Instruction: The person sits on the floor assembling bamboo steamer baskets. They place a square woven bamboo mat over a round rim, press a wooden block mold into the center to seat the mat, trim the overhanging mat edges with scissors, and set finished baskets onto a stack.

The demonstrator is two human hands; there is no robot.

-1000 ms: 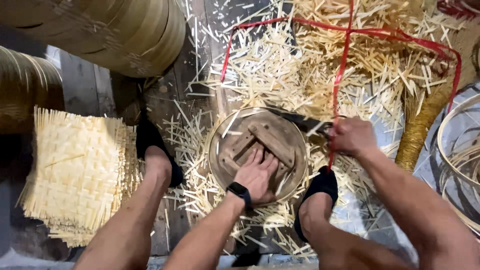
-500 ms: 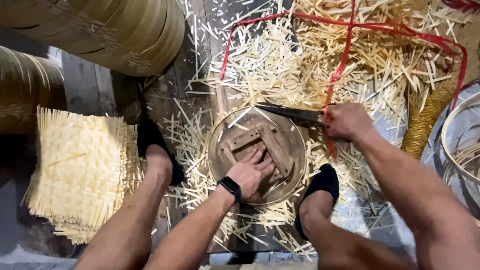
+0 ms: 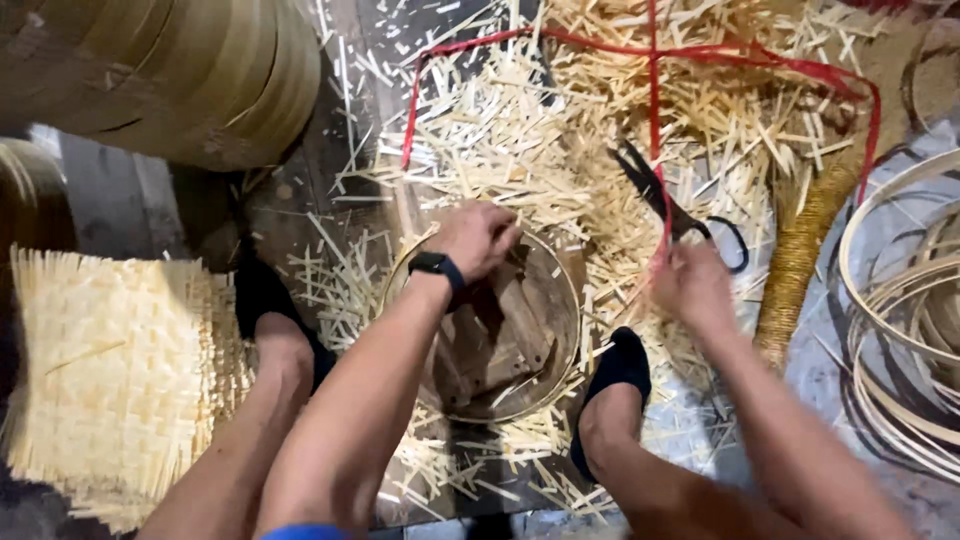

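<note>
My left hand (image 3: 478, 238), with a black watch on the wrist, grips the far rim of a round bamboo tray (image 3: 577, 335) that stands on the floor between my feet. Wooden slats (image 3: 512, 322) cross inside the tray. My right hand (image 3: 692, 288) is blurred, just below the handles of black scissors (image 3: 668, 203). The scissors lie on a heap of bamboo trimmings (image 3: 520, 150) with their blades pointing up and left. Whether the fingers still touch the handles is unclear.
A square woven bamboo mat (image 3: 110, 370) lies at the left. A large bamboo basket (image 3: 190, 70) fills the top left. A red strap (image 3: 650, 60) loops over the trimmings. Bamboo hoops (image 3: 900, 320) and a wrapped bundle (image 3: 800, 260) sit at the right. Black-socked feet (image 3: 620, 370) flank the tray.
My right hand carried the scissors off the tray to the right, and they now lie on the trimmings. My left hand moved from the tray's inside to its far rim.
</note>
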